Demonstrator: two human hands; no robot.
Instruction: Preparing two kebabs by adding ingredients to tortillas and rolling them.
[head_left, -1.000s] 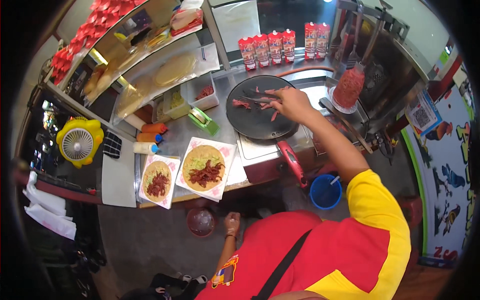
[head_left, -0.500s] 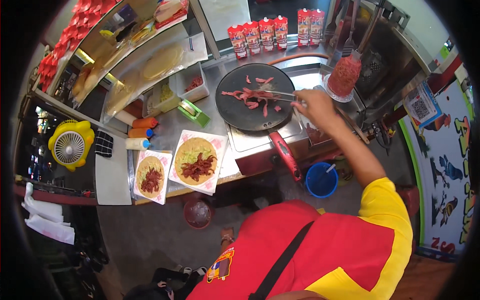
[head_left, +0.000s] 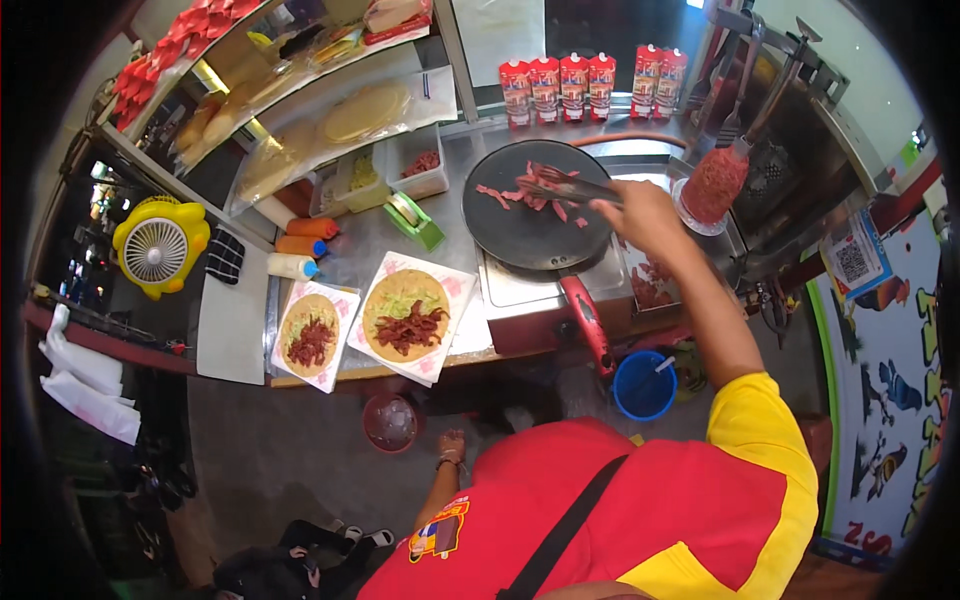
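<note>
Metal tongs (head_left: 580, 187) are gripped in my right hand (head_left: 645, 215), whose fingers are closed round them. Their tips reach over the round black pan (head_left: 510, 240) at strips of pinkish meat (head_left: 530, 181) near its middle. The pan's red handle (head_left: 588, 320) points toward me. My left hand (head_left: 452, 446) hangs low by my side, below the counter, with a bracelet at the wrist; its fingers are too hidden to read. Left of the pan, a larger flatbread (head_left: 390, 285) and a smaller flatbread (head_left: 296, 318) lie on paper, topped with shredded greens and browned meat strips.
Right of the pan stands a meat cone (head_left: 716, 185) on a spit. Sauce bottles (head_left: 300, 246), a green tape dispenser (head_left: 415, 222) and food tubs (head_left: 418, 178) stand left. Red cartons (head_left: 573, 88) line the back. A blue bucket (head_left: 640, 400) and a reddish bin (head_left: 390, 438) sit below the counter.
The view has shifted, moving the counter slightly right in the picture. My right hand has turned the tongs, and the meat strips lie more bunched under the tips. My left hand shows more fully.
</note>
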